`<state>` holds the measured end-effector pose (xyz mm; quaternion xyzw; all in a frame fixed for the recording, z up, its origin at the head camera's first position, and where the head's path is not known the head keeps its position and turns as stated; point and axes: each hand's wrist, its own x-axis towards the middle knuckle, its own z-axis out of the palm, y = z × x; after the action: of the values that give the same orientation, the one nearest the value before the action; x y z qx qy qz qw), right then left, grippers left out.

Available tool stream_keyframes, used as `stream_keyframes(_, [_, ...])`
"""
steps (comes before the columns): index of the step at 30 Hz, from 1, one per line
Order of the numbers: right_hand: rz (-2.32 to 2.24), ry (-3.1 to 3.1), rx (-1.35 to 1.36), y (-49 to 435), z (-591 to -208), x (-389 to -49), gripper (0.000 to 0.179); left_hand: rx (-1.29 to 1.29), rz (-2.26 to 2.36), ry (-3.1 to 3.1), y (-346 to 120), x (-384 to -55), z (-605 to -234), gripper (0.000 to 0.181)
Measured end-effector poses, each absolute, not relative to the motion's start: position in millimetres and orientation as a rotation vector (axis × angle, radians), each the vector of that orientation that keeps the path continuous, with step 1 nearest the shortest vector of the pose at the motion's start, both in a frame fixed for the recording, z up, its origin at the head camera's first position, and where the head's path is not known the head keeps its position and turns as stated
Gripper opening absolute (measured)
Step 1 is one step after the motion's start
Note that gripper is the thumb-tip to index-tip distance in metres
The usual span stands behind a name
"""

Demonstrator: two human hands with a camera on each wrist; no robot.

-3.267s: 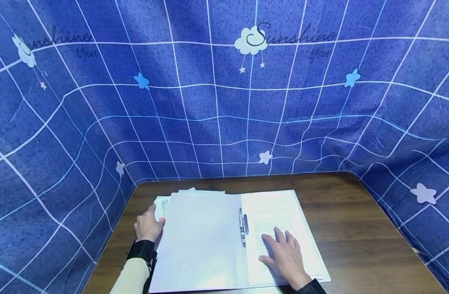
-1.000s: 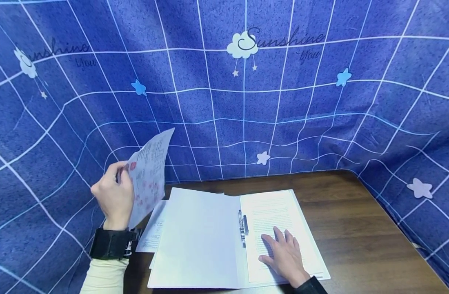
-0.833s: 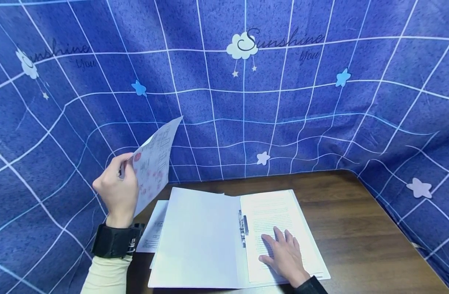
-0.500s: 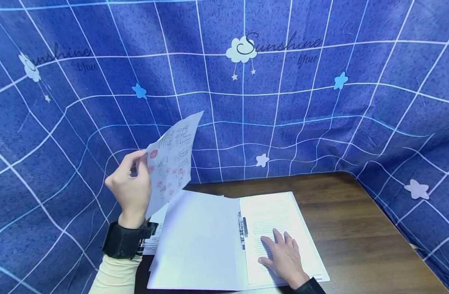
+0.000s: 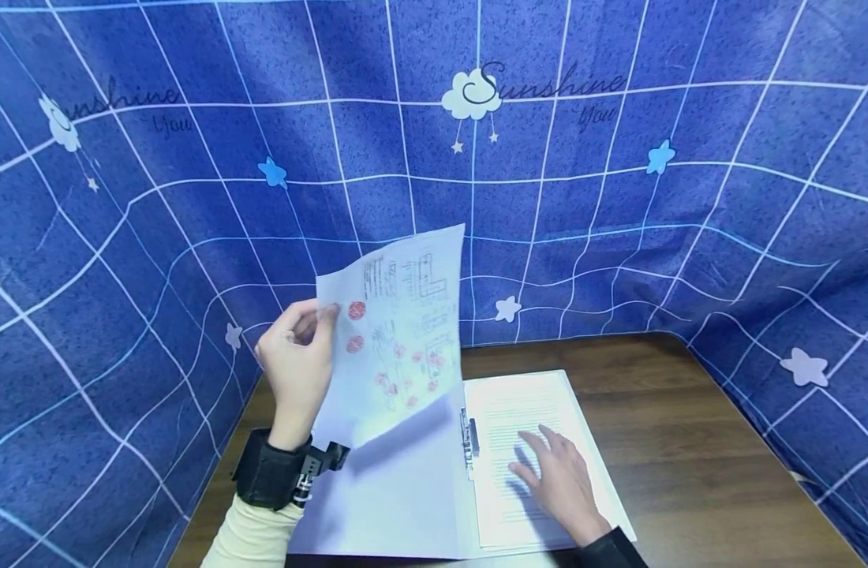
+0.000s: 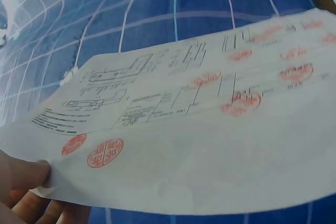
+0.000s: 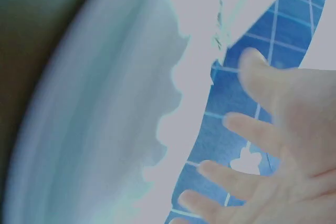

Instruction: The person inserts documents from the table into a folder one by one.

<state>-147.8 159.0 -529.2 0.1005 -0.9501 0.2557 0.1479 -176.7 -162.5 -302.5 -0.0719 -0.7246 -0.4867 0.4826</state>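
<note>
My left hand pinches the left edge of a sheet of paper between thumb and fingers, holding it up over the folder. Line drawings and several red stamps mark the sheet, which also fills much of the left wrist view. Below lies an open white folder with a metal clip along its spine. Printed pages lie in its right half. Just above those pages is my right hand, fingers spread and holding nothing; a shadow falls under it. In the right wrist view the right hand shows its palm.
The folder lies on a brown wooden table. A blue curtain with white grid lines and stars hangs behind the table and at both sides. The raised sheet hides part of the folder's left cover.
My left hand has taken a sheet from the papers left of the folder, lifted it and carried it right, over the left cover. The right hand has risen off the printed pages.
</note>
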Motion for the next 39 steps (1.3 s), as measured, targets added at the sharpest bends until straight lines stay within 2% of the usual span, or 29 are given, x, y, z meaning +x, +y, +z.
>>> stream_keyframes(10, [1.372,-2.333,0.336,179.1,-474.8,-169.6,0.039,-0.154,-1.458,-1.937,-131.3,-183.3,-339.4,0.013])
stream_keyframes(14, [1.476,-2.333,0.295,182.8,-463.2,-171.1,0.039,-0.086,-1.560,-1.989,-121.3,-186.7,-353.9,0.014])
stream_keyframes(20, [1.570,-2.380,0.162,185.6,-468.4,-170.2,0.035,-0.021,-1.666,-2.041,-111.4,-191.1,-374.7,0.014])
stream_keyframes(28, [1.622,-2.390,0.061,189.1,-473.2,-169.5,0.014,-0.012,-1.686,-2.092,-106.1,-190.6,-388.6,0.014])
stream_keyframes(33, [1.650,-2.405,0.003,196.5,-473.7,-169.7,0.015,-0.017,-1.648,-2.116,-103.3,-192.9,-397.0,0.013])
stream_keyframes(39, [1.620,-2.460,-0.132,216.2,-475.4,-170.8,0.026,-0.125,-1.481,-2.229,-98.1,-194.2,-413.4,0.019])
